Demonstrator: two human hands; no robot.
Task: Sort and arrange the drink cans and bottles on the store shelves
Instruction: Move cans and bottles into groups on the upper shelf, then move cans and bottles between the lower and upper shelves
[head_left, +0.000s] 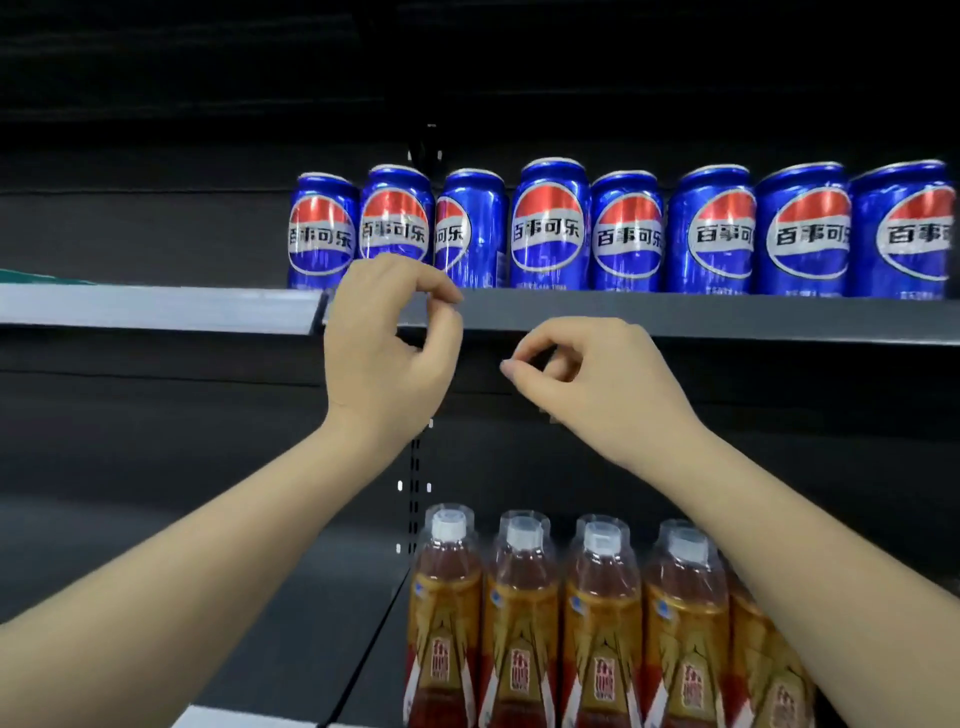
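Several blue cola cans (548, 228) stand in a row on the upper shelf (701, 316), from the middle to the right edge; the third from the left is turned so its logo faces partly sideways. My left hand (389, 338) is raised in front of the shelf's front edge, just below the leftmost cans, with its fingers curled and thumb and fingertips together, holding nothing. My right hand (592, 374) hovers a little lower and to the right, under the shelf edge, with its fingers also curled and empty. Neither hand touches a can.
Several amber tea bottles (522, 623) with white caps stand in a row on the lower shelf, beneath my right forearm. A pale price strip (156, 307) fronts the adjoining shelf at left, where no drinks show. The dark back panel has a slotted upright (414, 493).
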